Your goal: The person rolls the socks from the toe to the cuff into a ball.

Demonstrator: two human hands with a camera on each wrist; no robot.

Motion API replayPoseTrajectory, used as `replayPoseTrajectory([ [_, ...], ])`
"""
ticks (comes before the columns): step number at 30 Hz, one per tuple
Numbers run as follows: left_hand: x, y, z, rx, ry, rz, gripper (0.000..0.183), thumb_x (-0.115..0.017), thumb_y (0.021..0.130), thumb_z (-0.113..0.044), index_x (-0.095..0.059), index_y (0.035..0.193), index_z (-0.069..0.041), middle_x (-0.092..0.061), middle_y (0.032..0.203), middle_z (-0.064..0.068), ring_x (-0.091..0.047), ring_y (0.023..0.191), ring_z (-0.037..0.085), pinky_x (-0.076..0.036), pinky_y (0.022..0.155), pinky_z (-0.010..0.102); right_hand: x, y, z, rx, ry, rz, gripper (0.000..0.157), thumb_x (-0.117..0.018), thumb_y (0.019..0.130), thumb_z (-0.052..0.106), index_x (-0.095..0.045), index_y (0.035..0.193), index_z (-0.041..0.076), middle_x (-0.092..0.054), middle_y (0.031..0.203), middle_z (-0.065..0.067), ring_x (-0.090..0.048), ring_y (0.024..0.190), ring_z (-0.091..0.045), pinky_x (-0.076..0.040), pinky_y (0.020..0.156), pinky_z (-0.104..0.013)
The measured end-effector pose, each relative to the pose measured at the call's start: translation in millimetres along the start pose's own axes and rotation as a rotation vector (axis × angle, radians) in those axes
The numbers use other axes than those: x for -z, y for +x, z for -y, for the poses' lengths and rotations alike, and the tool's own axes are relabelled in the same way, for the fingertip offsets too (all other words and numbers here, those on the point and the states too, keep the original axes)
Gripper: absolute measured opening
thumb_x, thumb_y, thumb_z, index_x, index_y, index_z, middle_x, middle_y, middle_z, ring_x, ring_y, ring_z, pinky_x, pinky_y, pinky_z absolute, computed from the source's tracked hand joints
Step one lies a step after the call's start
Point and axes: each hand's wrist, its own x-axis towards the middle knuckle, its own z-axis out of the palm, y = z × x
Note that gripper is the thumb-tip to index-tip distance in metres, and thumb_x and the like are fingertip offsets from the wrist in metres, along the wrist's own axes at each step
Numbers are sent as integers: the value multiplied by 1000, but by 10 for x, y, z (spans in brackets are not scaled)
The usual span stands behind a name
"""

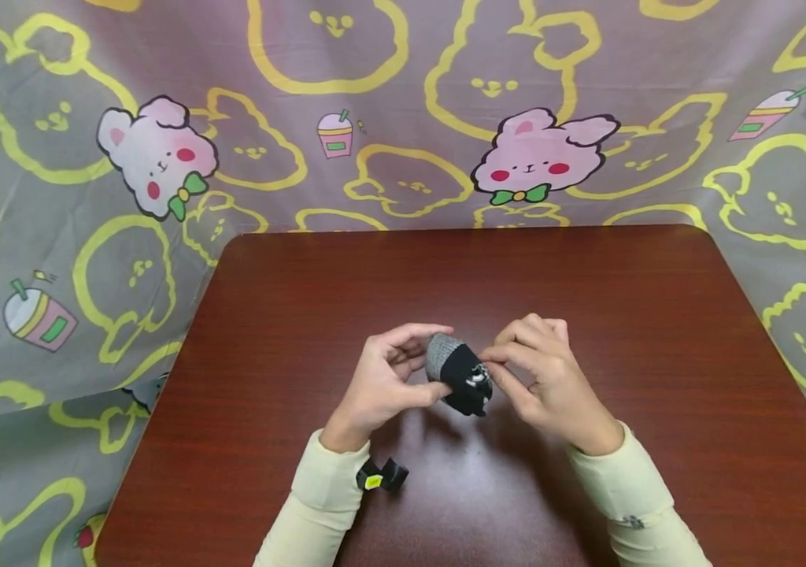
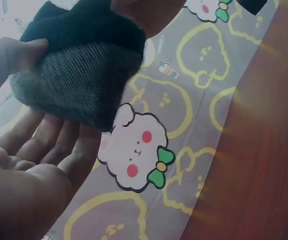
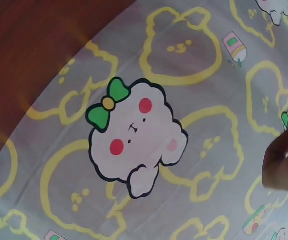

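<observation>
Above the table's middle is a rolled-up sock (image 1: 456, 370), grey ribbed knit at one end and black at the other, with white marks on the black part. My left hand (image 1: 392, 374) holds it, thumb on the near side and fingers behind. In the left wrist view the thumb presses on the sock (image 2: 79, 80) while the fingers lie beneath it. At the sock's black end, my right hand (image 1: 552, 378) pinches the edge with thumb and index finger. Only part of the right hand (image 3: 286, 167) shows at the right border of the right wrist view; the sock is out of sight there.
A reddish-brown wooden table (image 1: 290, 315) lies beneath both hands. Behind and beside it hangs a grey cloth (image 1: 403, 102) printed with cartoon rabbits and yellow outlines. A black strap device with a yellow label (image 1: 375, 480) sits at the left wrist.
</observation>
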Motion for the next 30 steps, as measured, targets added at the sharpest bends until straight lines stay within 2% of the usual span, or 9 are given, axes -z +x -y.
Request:
replayPoseTrajectory([
  [5, -62, -1, 3, 63, 1, -41, 52, -77, 71, 13, -60, 120, 10, -68, 103, 16, -65, 89, 19, -57, 79, 30, -44, -61, -14, -59, -110, -16, 7, -55, 88, 15, -61, 84, 13, -55, 84, 6, -51, 80, -15, -27, 78, -48],
  [8, -67, -11, -9, 78, 19, -106, 48, -72, 69, 14, -60, 116, 10, -68, 98, 12, -64, 86, 18, -56, 75, 27, -1, -96, -29, -86, -173, -44, 6, -53, 83, 14, -58, 81, 13, -55, 82, 5, -49, 78, -16, -26, 76, -51],
  [13, -107, -9, -38, 104, 32, -176, 44, -68, 68, 14, -59, 111, 10, -67, 93, 11, -63, 82, 18, -56, 71, 26, 35, -156, 2, -89, -162, -51, 6, -54, 82, 15, -59, 79, 15, -54, 80, 8, -48, 77, -15, -25, 76, -50],
  [17, -165, 18, -41, 157, 28, -157, 46, -75, 70, 8, -58, 113, 4, -65, 95, 10, -64, 82, 17, -57, 71, 27, -6, -194, 8, -128, -65, -43, 6, -61, 84, 9, -64, 84, 14, -57, 83, 8, -51, 80, -14, -25, 79, -45],
  [20, -168, 22, -29, 199, -74, -160, 48, -77, 70, 8, -58, 114, 2, -66, 99, 11, -66, 84, 18, -57, 73, 28, -18, -251, -17, -187, 41, -82, 16, -69, 82, -2, -71, 91, 12, -61, 85, 6, -54, 82, -15, -26, 80, -40],
  [23, -142, 16, -11, 209, -177, -181, 50, -78, 70, 9, -60, 116, 2, -68, 103, 12, -67, 87, 20, -57, 75, 29, -28, -332, -49, -226, 169, -86, 30, -73, 77, -13, -75, 96, 10, -64, 85, 3, -56, 82, -15, -31, 80, -34],
  [26, -117, 15, 0, 201, -200, -167, 50, -78, 72, 7, -62, 118, 2, -69, 105, 13, -68, 90, 21, -57, 77, 30, -47, -399, -85, -248, 311, -58, 37, -70, 75, -21, -75, 99, 6, -65, 85, -2, -56, 81, -16, -40, 76, -26],
  [30, -115, 26, -7, 203, -184, -110, 50, -77, 74, 9, -62, 121, 3, -70, 107, 14, -69, 91, 22, -57, 77, 31, -61, -430, -104, -289, 478, -35, 38, -64, 79, -26, -74, 99, 5, -63, 85, -8, -56, 80, -17, -46, 71, -24],
])
